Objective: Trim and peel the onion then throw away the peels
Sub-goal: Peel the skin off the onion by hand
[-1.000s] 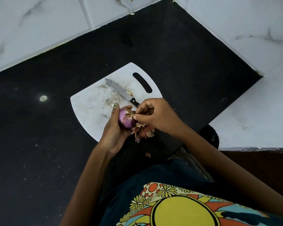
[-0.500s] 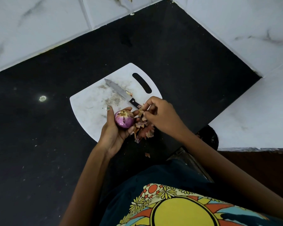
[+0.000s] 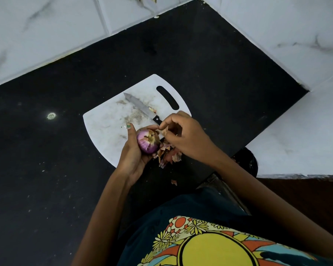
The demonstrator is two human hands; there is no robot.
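A purple onion sits in my left hand, its trimmed end turned up, with bits of dry skin still on it. My right hand is just right of the onion, fingertips pinched on a small flake of peel at the onion's upper right. A heap of brown and reddish peels lies under my right hand at the near edge of the white cutting board. A knife with a black handle rests on the board; the handle's end is hidden behind my right hand.
The board lies on a black counter in a corner of white marbled wall tiles. One loose peel scrap lies on the counter near my body. A pale spot marks the counter at left.
My left hand has turned the onion so its trimmed end faces up. My right hand pulled away with a flake of peel, then came back close to the onion.
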